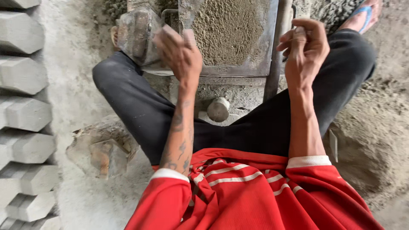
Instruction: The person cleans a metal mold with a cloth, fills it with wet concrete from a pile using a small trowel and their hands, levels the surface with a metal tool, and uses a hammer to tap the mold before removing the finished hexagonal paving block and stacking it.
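The metal mould (pixel 228 36), filled with coarse sandy mix, is flanked: at 10 o'clock a heavy block (pixel 136 36) is gripped by the left hand (pixel 179 53); at 2 o'clock a steel rod (pixel 277 51) is enclosed by the right hand (pixel 304 49).

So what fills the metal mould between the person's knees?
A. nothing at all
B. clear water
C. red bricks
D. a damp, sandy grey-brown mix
D: the metal mould holds a grainy, sandy mix, with the left hand on the heavy metal piece beside it.
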